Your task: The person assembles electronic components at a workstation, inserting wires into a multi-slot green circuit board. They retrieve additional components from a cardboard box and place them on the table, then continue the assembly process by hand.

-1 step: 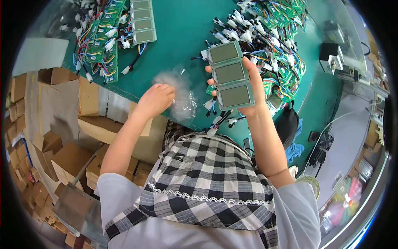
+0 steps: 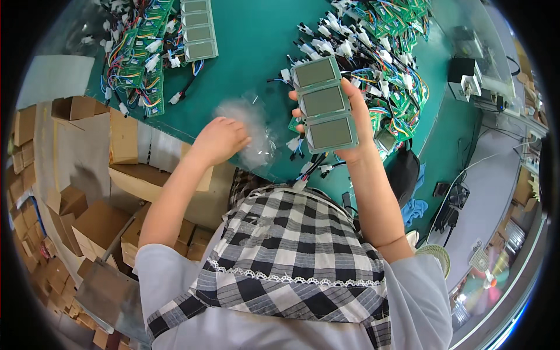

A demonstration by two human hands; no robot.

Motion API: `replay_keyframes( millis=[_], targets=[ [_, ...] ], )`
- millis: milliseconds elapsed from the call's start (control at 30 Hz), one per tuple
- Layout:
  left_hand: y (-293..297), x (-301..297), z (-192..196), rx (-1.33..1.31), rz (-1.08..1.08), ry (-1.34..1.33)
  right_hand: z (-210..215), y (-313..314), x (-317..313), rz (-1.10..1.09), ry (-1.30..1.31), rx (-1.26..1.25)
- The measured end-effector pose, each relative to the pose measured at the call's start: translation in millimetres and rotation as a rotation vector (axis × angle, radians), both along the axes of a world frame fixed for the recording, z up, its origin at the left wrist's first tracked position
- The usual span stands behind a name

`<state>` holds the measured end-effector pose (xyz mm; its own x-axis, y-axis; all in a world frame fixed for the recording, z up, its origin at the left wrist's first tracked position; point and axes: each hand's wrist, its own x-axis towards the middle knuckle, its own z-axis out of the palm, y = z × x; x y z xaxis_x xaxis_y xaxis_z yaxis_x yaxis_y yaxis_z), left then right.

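In my right hand (image 2: 360,122) is a strip of three joined display modules (image 2: 324,102), grey screens in pale green frames, facing up. My fingers wrap its left edge and the thumb lies along the right. My left hand (image 2: 220,141) is closed, fingers curled, at the left side of a crumpled heap of clear plastic film (image 2: 256,137). Whether it pinches any film is hidden. Wires with white connectors (image 2: 300,184) hang below the display strip, near the table edge.
Green circuit boards with wires (image 2: 402,87) pile up on the right of the green table (image 2: 251,46). More wired boards (image 2: 137,73) and another display strip (image 2: 199,32) lie at the far left. Cardboard boxes (image 2: 99,224) stand below left. A black-and-white device (image 2: 465,80) sits far right.
The fingertips of my left hand have shifted slightly right and nearer beside the film. My right hand keeps its hold on the display strip, almost unmoved.
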<state>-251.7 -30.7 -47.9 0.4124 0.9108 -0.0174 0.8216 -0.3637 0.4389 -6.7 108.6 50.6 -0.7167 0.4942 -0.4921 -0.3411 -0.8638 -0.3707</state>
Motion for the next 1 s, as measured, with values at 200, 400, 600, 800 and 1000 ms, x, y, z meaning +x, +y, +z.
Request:
replay_keyframes(
  millis=[200, 400, 600, 800, 1000],
  targets=[
    [55, 63, 108, 0.225, -0.202, -0.384, -5, -13, -9, 0.018, -0.059, -0.035],
    [65, 67, 118, 0.117, -0.36, -0.353, 6, -23, -10, 0.062, -0.106, 0.005],
    [63, 69, 113, 0.145, -0.354, -0.342, 7, -24, -9, 0.061, -0.21, 0.043],
    [52, 88, 122, 0.073, -0.015, -0.542, 10, -26, -17, -0.111, -0.26, 0.137],
    [46, 96, 114, -0.059, 0.179, -0.711, 20, -27, -27, -0.202, -0.406, 0.249]
  ],
)
